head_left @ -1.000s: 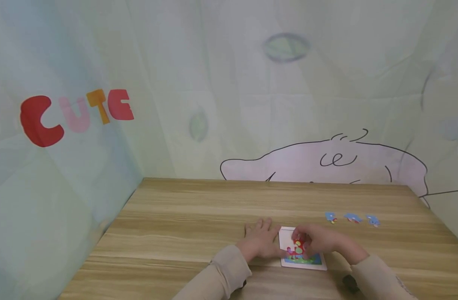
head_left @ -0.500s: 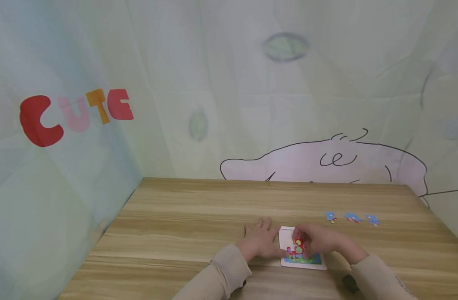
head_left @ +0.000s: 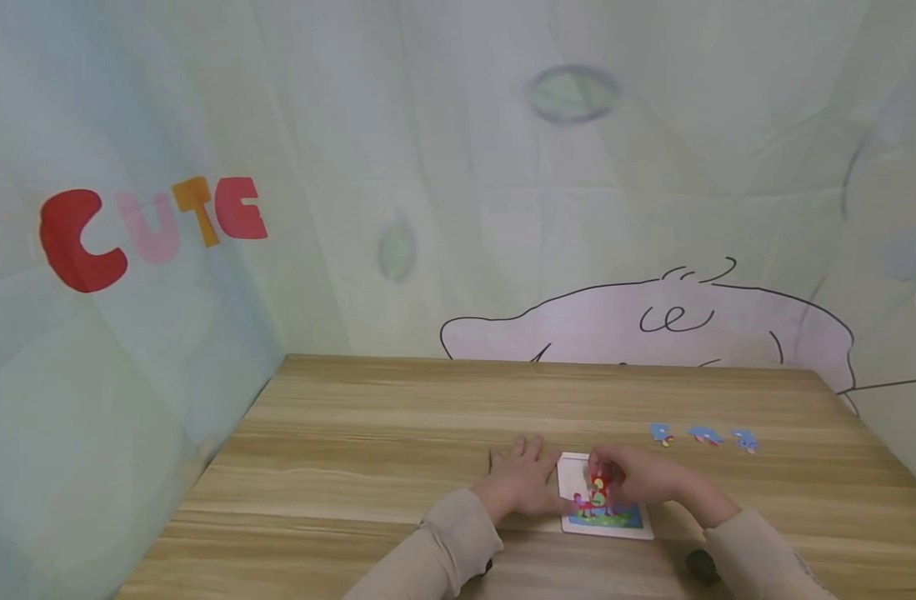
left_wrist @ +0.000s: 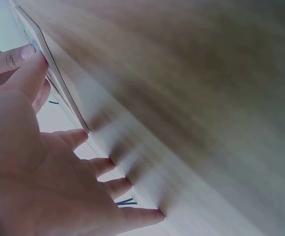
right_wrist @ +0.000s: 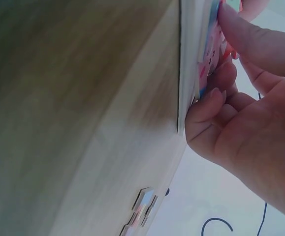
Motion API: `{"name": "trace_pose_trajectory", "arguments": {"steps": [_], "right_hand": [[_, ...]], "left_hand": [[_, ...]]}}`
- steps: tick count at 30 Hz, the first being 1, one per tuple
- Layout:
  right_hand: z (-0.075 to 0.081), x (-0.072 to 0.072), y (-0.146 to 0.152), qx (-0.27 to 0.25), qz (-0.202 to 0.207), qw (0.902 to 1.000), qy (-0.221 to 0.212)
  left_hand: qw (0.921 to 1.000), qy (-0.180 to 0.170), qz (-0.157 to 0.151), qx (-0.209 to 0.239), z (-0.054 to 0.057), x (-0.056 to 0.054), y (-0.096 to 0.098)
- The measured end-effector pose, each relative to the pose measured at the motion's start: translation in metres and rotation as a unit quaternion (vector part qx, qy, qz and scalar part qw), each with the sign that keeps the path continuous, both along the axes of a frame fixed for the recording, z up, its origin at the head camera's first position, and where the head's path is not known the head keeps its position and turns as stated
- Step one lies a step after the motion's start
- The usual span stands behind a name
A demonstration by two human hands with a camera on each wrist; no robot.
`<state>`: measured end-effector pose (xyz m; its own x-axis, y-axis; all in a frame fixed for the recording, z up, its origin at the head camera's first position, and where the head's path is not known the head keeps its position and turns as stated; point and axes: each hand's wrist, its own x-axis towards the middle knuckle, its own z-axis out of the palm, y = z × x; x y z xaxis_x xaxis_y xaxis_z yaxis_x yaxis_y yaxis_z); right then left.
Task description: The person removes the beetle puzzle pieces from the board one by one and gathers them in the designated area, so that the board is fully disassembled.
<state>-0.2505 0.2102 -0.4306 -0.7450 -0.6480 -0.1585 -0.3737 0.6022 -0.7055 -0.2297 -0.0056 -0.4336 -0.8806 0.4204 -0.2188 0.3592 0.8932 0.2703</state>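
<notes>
A flat puzzle board (head_left: 574, 480) lies on the table with a white border, a bare white area at its upper left and a filled picture of a red figure on green and blue along the lower part. My left hand (head_left: 521, 487) rests beside it, fingers spread on the tabletop, thumb on the board's left edge. Over the right part of the board, my right hand (head_left: 643, 477) has curled fingers and pinches a red puzzle piece (head_left: 598, 482) against the board. In the right wrist view, the thumb and fingers partly hide this piece.
Three loose blue puzzle pieces lie in a row beyond the board to the right: one at the left (head_left: 661, 433), a middle piece (head_left: 705, 435) and a right piece (head_left: 746, 441). A dark object (head_left: 701, 567) shows by the right sleeve. A printed cloth (head_left: 337, 125) backs the wooden table (head_left: 367, 467).
My right hand has shifted very slightly to the right over the board, showing a bit more of the red piece. The left hand and the loose pieces stay where they were.
</notes>
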Motion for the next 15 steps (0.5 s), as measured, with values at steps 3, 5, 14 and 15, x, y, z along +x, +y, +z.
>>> {"name": "trace_pose_trajectory", "arguments": {"steps": [3, 5, 14, 15], "right_hand": [[0.0016, 0.0010, -0.0001, 0.009, -0.003, 1.0000, 0.002], [0.0027, 0.0016, -0.0002, 0.014, -0.005, 0.9999, 0.002], [0.0016, 0.0018, 0.0002, 0.011, -0.002, 0.9999, 0.009], [0.0014, 0.0016, 0.0002, 0.010, -0.002, 0.9999, 0.008]], "left_hand": [[1.0000, 0.002, -0.001, -0.004, 0.0003, -0.0001, 0.0003], [1.0000, 0.006, -0.002, -0.008, 0.0006, 0.0000, 0.0004], [0.9999, 0.007, -0.001, -0.011, 0.0011, 0.0006, 0.0009], [0.9999, 0.007, -0.001, -0.011, 0.0011, 0.0006, 0.0009]]}}
